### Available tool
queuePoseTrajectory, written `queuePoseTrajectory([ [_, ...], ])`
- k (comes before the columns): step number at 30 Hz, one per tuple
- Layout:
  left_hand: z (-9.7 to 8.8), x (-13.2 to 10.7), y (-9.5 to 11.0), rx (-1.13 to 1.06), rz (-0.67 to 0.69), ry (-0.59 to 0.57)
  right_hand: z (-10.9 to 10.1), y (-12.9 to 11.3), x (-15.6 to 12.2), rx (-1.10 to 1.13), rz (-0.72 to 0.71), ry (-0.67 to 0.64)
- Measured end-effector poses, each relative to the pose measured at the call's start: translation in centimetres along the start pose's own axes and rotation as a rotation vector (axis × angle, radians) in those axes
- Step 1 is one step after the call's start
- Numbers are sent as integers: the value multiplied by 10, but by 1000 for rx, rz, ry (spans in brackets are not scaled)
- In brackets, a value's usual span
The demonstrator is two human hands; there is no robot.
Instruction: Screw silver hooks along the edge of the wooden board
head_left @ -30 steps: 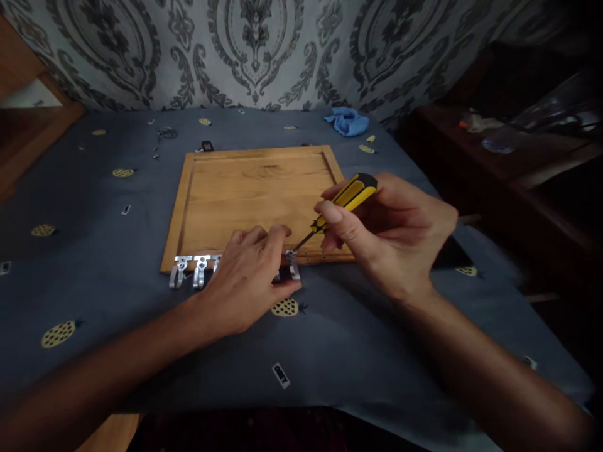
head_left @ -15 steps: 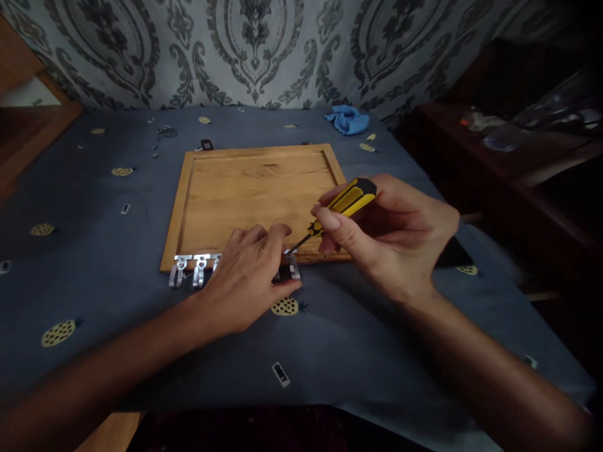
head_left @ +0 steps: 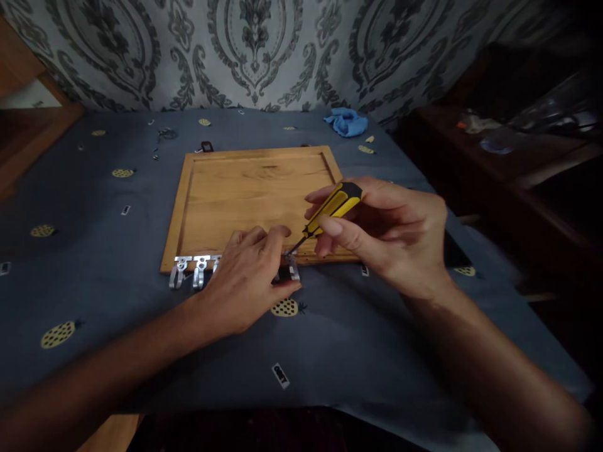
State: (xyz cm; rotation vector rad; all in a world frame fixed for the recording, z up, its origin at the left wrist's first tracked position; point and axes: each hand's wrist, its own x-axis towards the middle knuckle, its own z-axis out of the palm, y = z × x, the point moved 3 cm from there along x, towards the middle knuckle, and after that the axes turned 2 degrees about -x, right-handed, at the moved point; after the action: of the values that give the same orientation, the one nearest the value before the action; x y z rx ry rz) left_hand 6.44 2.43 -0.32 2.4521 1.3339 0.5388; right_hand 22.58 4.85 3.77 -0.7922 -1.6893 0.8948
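Observation:
A square wooden board (head_left: 245, 194) lies on a blue cloth with yellow fruit prints. Along its near edge hangs a row of silver metal hooks (head_left: 188, 269). My left hand (head_left: 249, 279) rests over the near edge, its fingers curled around one metal hook (head_left: 293, 269) and pressing it to the board. My right hand (head_left: 386, 232) grips a yellow and black screwdriver (head_left: 330, 210). The screwdriver slants down to the left, and its tip meets the top of that hook. Part of the hook row is hidden under my left hand.
A crumpled blue cloth (head_left: 347, 120) lies at the table's far right corner. Small dark bits of hardware (head_left: 164, 135) sit at the far left of the table. A dark wooden shelf (head_left: 518, 163) with unclear objects stands to the right. Patterned wallpaper backs the table.
My right hand and the screwdriver handle have shifted slightly left and tilted more upright, while the tip stays on the hook. My left hand has not moved.

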Motion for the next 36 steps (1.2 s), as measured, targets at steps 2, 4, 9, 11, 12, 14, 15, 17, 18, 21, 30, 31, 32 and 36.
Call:
queuePoseTrajectory([
  [2, 0, 0, 0, 0, -5, -3, 0, 0, 0, -6, 6, 25],
  [4, 0, 0, 0, 0, -7, 0, 1, 1, 0, -7, 17, 53],
  [9, 0, 0, 0, 10, -6, 9, 3, 2, -1, 5, 11, 124],
  [11, 0, -1, 0, 10, -6, 3, 2, 4, -1, -3, -8, 149],
  [12, 0, -1, 0, 8, -4, 1, 2, 5, -1, -11, -19, 156],
  [14, -1, -1, 0, 9, -2, -2, 3, 7, -1, -45, -40, 178],
  [15, -1, -1, 0, 12, -2, -3, 3, 7, -2, -73, -50, 196],
  [17, -1, -1, 0, 14, -3, -5, 3, 5, -4, -133, -65, 236],
  [18, -1, -1, 0, 14, -5, -5, 4, 3, -5, -156, -78, 264],
  [21, 0, -1, 0, 1, -5, -7, 2, -8, -8, -182, -120, 384],
  [30, -1, -1, 1, 11, -8, -13, 2, 0, -5, -175, -79, 297],
  [31, -1, -1, 1, 11, -6, -11, 2, 2, -5, -172, -87, 284],
  [32, -1, -1, 1, 10, -5, -10, 3, 3, -5, -166, -94, 276],
  [36, -1, -1, 1, 6, -13, -7, 3, 4, -5, -147, -91, 275],
])
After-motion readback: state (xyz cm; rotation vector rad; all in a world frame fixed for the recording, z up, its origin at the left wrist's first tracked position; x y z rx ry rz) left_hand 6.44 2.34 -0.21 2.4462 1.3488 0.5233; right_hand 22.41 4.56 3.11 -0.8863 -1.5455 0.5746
